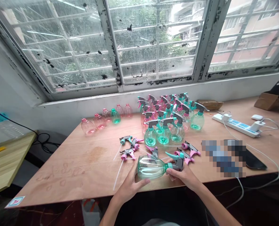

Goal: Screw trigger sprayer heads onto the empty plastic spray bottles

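A clear green spray bottle [151, 167] lies on its side over the near edge of the wooden table [83, 163]. My left hand [131, 182] is wrapped round the bottle's body. My right hand [181, 174] is closed on the grey and teal trigger head [177, 161] at the bottle's neck. Several loose pink and teal trigger heads [130, 147] with dip tubes lie just beyond my hands.
Several assembled spray bottles [170, 119] crowd the middle back of the table. Empty pink bottles [94, 123] and one green bottle [115, 116] stand back left. A white power strip [238, 127] with cables, a dark phone [254, 160] and a cardboard box [267, 100] lie right.
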`<state>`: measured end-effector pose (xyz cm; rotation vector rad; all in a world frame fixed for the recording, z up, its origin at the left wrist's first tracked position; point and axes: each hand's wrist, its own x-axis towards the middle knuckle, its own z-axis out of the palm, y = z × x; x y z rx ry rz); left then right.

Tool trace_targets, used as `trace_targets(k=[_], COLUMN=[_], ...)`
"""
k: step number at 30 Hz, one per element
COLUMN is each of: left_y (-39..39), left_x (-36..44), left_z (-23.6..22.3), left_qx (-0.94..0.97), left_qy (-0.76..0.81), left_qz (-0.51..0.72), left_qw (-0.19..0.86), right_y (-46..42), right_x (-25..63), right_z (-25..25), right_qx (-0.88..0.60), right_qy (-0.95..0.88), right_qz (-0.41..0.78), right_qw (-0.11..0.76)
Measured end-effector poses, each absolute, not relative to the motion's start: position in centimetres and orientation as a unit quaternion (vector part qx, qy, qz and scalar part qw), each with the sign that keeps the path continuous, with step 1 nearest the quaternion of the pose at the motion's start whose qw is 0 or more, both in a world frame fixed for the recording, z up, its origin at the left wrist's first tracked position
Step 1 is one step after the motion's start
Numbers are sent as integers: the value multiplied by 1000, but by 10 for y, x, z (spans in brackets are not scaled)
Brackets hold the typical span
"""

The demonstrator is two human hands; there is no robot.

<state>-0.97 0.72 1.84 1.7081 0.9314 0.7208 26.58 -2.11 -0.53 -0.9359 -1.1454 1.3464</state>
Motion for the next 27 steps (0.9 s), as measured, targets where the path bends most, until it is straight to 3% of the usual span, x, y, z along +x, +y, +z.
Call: trace_targets(k=[27], left_y=[5], left_x=[-4], left_z=[26], left_qx=[676], left_qy=[358], left_qz=[323], left_qw=[558], right_y=[-20], right_x=[270], right_z=[-14], right_qx=[-388], right_qy=[-493], right_qz=[566], right_qw=[535])
